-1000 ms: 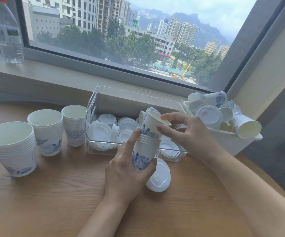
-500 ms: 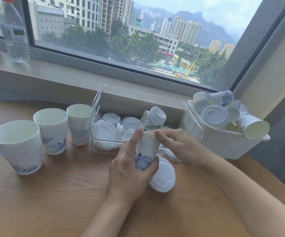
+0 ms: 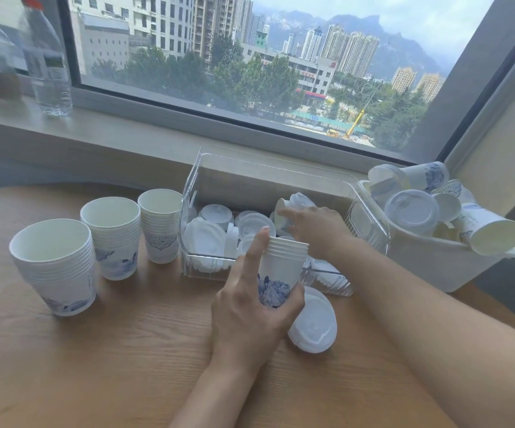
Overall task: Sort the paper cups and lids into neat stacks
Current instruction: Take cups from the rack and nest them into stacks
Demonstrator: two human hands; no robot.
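My left hand (image 3: 250, 316) grips a stack of small blue-printed paper cups (image 3: 284, 267) standing on the wooden table, index finger raised along its side. My right hand (image 3: 314, 227) reaches into the clear plastic bin (image 3: 188, 211), and its straight index finger touches a paper cup (image 3: 299, 200) lying on its side there. White lids (image 3: 203, 236) cover the bin's floor. A short stack of lids (image 3: 314, 325) lies on the table just right of the held stack.
Three more cup stacks (image 3: 55, 267) (image 3: 114, 239) (image 3: 160, 223) stand in a row left of the bin. A white tub (image 3: 435, 264) at the right holds jumbled cups and lids. A water bottle (image 3: 47, 63) stands on the window sill.
My right hand pushed a cup down into the stack my left hand holds, then moved back into the clear bin to another cup. The held stack stayed in place.
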